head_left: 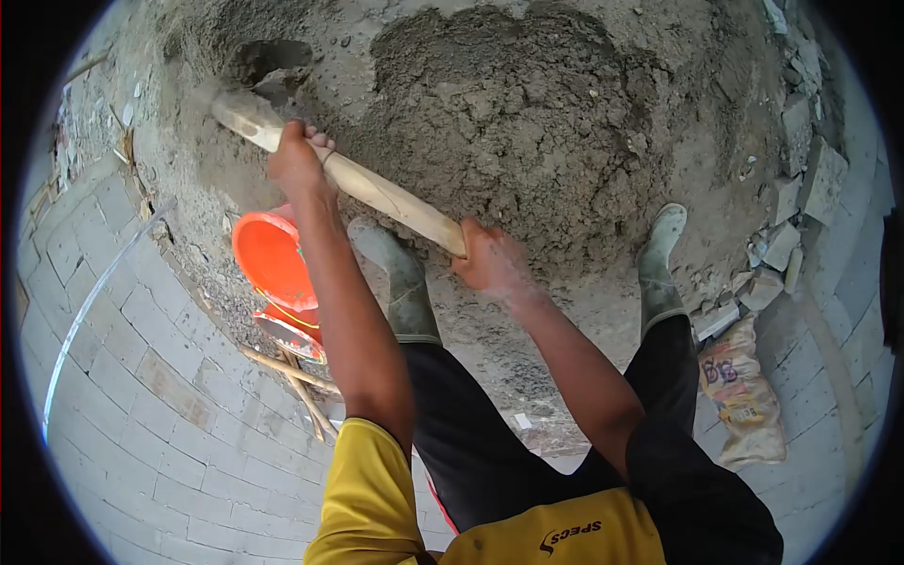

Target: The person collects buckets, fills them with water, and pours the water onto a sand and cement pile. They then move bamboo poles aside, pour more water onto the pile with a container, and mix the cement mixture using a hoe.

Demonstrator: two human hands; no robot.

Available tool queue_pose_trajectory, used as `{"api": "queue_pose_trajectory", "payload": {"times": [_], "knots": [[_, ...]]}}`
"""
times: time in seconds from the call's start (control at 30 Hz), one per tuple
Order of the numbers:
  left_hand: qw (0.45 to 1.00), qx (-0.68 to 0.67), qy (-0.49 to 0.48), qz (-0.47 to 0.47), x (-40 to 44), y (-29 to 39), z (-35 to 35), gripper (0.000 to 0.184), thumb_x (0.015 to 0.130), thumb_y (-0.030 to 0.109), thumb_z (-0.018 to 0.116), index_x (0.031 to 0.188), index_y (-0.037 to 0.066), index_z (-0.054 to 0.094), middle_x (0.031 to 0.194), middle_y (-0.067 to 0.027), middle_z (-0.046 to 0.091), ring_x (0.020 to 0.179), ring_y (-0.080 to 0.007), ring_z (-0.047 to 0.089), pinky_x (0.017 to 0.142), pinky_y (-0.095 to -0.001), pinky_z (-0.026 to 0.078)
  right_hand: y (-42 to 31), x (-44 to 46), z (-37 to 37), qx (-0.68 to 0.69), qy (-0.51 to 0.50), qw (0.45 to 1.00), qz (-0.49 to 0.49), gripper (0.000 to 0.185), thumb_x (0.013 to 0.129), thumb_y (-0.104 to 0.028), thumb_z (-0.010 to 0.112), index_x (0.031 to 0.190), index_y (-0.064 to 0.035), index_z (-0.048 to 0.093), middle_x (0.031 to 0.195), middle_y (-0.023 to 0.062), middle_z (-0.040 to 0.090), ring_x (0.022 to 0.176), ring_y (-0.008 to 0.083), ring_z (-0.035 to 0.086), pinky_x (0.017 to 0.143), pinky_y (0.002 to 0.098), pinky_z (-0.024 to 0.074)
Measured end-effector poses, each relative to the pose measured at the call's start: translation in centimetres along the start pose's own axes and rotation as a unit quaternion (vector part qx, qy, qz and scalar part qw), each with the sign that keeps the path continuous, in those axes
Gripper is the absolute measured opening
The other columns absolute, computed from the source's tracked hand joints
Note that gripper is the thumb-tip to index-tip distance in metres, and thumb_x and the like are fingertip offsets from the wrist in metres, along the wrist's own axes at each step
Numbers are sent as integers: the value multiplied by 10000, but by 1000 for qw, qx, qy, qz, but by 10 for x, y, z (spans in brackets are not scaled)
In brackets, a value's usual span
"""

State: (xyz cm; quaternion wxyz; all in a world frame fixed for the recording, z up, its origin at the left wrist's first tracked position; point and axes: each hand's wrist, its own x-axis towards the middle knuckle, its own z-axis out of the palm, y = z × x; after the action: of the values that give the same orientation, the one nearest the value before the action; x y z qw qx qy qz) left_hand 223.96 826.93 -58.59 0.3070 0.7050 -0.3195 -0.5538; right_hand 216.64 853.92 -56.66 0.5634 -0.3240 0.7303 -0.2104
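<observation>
Both my hands are wrapped round the pale wooden handle of a hoe (391,200), which slants across the view from upper left to centre. My left hand (298,168) grips it towards the far end, and my right hand (492,254) closes round the near end. The hoe's head, at the upper left beside a dark hollow, is blurred and partly hidden in grey material. A broad mound of wet, lumpy mortar (527,141) lies in front of my boots, to the right of the handle.
An orange bucket (273,259) leans beside my left arm, with another red container (287,330) and sticks (294,372) below it. Broken blocks (782,245) edge the mortar at right, near a printed sack (744,395). My boots (664,254) stand apart. Grey pavers (141,405) surround this.
</observation>
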Motion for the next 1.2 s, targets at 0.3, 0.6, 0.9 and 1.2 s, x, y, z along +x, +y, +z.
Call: {"api": "queue_pose_trajectory", "payload": {"times": [0.3, 0.6, 0.9, 1.2], "knots": [[972, 46, -12, -230, -195, -127, -1, 62, 799, 42, 572, 788, 3, 525, 643, -68, 533, 493, -150, 522, 454, -309, 445, 99, -207, 7, -24, -48, 979, 195, 329, 759, -111, 673, 1030, 7, 527, 809, 246, 659, 800, 411, 675, 703, 476, 541], [989, -17, -1, 145, -92, 87, 43, 96, 840, 57, 560, 778, 4, 509, 653, -56, 507, 507, -144, 479, 479, -289, 419, -1, 9, -12, 65, 77, 992, -77, 349, 773, -176, 699, 1037, -17, 533, 842, 204, 673, 764, 407, 665, 661, 468, 526], [965, 163, -74, -190, -107, -140, 53, 100, 853, 80, 568, 827, -9, 532, 657, -71, 532, 498, -158, 516, 450, -309, 457, 84, -131, 11, 56, 17, 982, 181, 331, 765, -136, 640, 1018, 47, 531, 824, 297, 654, 806, 450, 668, 731, 493, 550], [995, 18, -95, 35, -254, -8, 39, 207, 816, -7, 567, 1003, -41, 486, 676, -84, 513, 502, -168, 511, 463, -320, 451, 104, -162, 24, 136, 114, 983, 40, 425, 746, -119, 756, 1101, -51, 533, 885, 189, 676, 839, 371, 680, 716, 450, 542]]}}
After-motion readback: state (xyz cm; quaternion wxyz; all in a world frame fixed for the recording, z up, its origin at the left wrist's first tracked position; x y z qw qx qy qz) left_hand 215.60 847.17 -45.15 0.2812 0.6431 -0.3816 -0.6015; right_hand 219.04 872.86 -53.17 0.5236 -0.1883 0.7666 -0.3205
